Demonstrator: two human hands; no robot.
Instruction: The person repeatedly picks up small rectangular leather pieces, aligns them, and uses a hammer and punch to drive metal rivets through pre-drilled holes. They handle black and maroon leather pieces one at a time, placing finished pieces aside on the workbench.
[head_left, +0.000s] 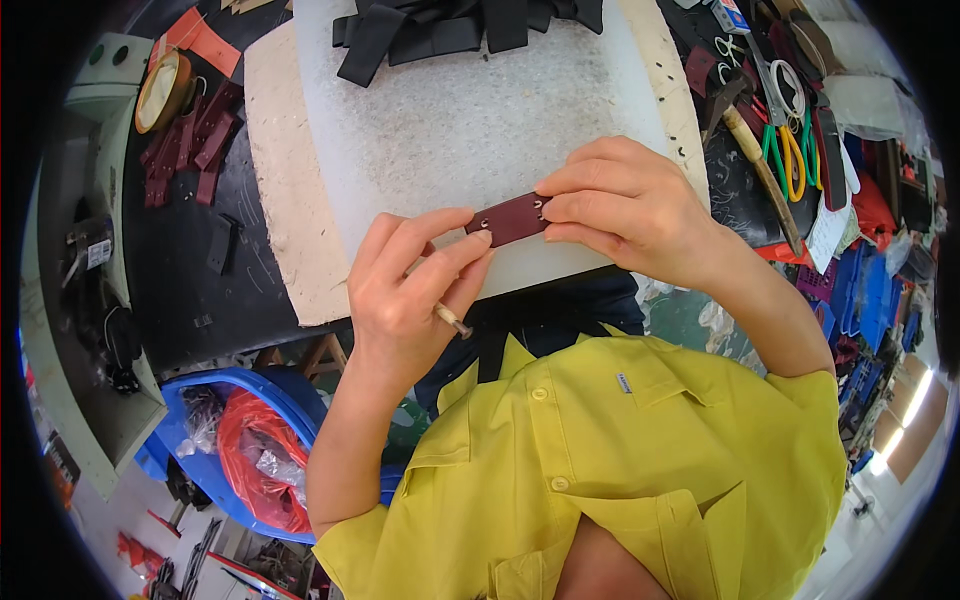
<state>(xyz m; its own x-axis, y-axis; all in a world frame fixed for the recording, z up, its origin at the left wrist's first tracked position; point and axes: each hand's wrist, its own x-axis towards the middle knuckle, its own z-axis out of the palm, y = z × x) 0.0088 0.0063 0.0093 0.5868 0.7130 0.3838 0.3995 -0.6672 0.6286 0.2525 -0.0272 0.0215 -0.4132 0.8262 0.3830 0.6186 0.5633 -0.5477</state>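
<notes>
A short dark red leather strap with small metal studs or loops at both ends is held level between my two hands, above the near part of a white board. My left hand pinches its left end between thumb and fingers. A thin rod-like tool with a metal tip also sticks out from under that hand's curled fingers. The right end is gripped by my right hand, fingertips close to the metal fittings there.
Black straps lie heaped at the board's far end. On the left are dark red leather pieces and a round bowl. A wooden-handled hammer and yellow-handled scissors lie right. A blue bin stands below, lower left.
</notes>
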